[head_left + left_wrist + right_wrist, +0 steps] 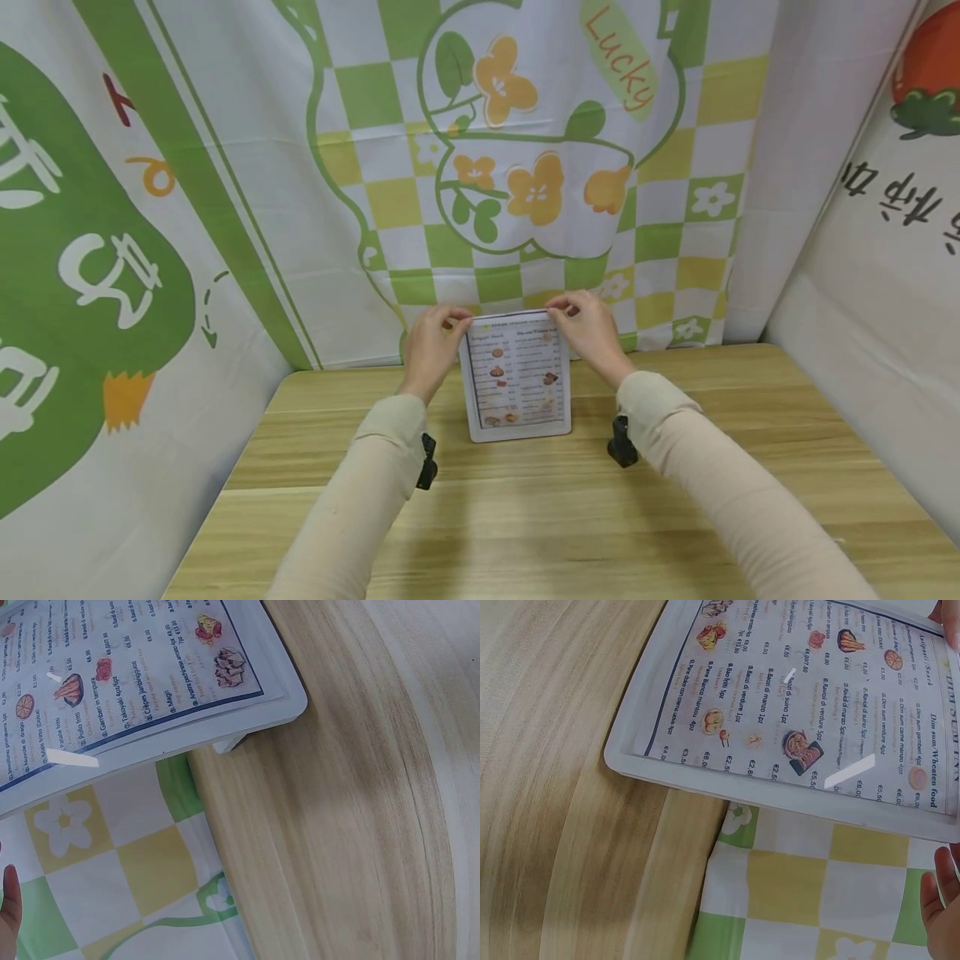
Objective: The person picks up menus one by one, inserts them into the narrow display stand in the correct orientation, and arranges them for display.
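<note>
A white-framed menu holder [517, 435] stands upright on the table, its printed menu sheet [517, 375] facing me. My left hand [435, 346] pinches its top left corner with thumb and fingertips, while my right hand [591, 333] pinches the top right corner. Whether the fingertips grip the frame alone or also the sheet's edge, I cannot tell. Food pictures and prices show on the menu sheet [112, 682] in the left wrist view. A small white foot [229, 744] sticks out behind the lower edge there. In the right wrist view, fingers of my right hand [943, 900] show beside the holder.
The wooden table [525, 533] has its back edge against a green, yellow and white checked curtain [397, 200]. Printed cloth walls [247, 417] stand at both sides. Black wrist devices [622, 443] hang beneath both cuffs.
</note>
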{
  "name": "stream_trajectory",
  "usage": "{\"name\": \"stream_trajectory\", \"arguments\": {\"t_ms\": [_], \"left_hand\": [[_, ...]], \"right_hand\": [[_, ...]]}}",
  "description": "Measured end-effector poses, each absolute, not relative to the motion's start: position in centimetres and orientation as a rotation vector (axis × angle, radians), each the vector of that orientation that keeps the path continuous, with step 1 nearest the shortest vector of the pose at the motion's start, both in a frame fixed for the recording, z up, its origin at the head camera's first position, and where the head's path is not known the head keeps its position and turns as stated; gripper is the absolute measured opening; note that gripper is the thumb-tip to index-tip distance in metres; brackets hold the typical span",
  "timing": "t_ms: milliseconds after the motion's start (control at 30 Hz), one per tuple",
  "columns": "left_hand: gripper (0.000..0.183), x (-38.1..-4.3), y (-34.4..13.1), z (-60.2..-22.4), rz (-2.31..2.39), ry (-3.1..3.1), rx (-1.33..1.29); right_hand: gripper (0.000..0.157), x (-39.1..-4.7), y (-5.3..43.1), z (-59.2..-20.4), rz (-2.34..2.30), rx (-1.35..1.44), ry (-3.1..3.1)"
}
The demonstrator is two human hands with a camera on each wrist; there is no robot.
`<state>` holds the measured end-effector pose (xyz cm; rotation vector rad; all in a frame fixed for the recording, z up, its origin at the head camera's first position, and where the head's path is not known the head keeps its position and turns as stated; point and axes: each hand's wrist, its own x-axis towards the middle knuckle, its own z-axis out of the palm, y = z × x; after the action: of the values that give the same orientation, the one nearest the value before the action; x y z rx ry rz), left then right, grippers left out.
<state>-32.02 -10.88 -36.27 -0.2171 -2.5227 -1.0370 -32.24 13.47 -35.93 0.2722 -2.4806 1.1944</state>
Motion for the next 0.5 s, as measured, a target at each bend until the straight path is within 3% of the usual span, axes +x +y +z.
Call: {"name": "stream_trajectory", "arguments": {"t_ms": [500], "left_hand": [[0.02,-31.99,-11.01,-36.92,-1.057,-2.499,-0.199]], "right_hand": [[0.02,-32.05,13.81,-36.62,1.226,0.273,-2.475]]}}
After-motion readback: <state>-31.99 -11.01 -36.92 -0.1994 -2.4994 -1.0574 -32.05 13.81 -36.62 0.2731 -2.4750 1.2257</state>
